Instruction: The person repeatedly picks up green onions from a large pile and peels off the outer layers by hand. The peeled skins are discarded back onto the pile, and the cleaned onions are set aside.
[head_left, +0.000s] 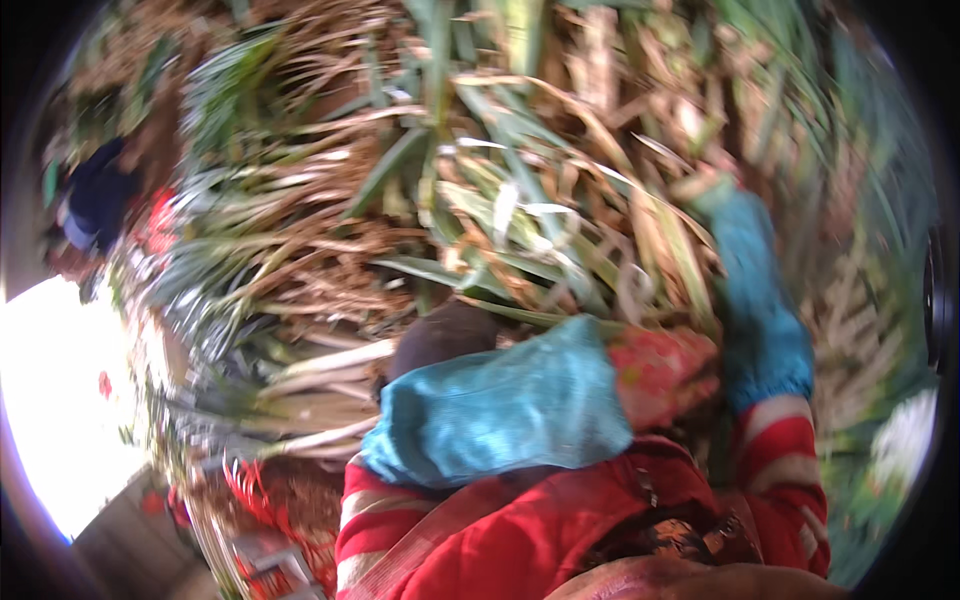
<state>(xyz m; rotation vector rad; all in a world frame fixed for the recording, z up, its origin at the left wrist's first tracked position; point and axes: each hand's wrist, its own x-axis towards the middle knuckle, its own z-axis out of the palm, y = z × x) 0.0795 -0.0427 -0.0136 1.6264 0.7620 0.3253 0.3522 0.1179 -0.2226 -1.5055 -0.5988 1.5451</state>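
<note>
My right hand (709, 180) reaches forward into a pile of long green onions or leeks (660, 82), at the end of a blue sleeve cover. Motion blur hides its fingers, so I cannot tell whether it grips a stalk. My left arm, in another blue sleeve cover (502, 412), lies bent across my front. Its hand does not show; a red patterned cloth (664, 371) lies at the sleeve's end. Before me is a tangle of loose green and dried leaves (540, 217).
Rows of onions or leeks (322, 202) lie on the left, pale stalks towards me. Red strands (259, 495) are at lower left, beside a greyish angular object (281, 566). Another person in a dark blue cap (94, 195) is at far left. More green leaves (877, 172) line the right.
</note>
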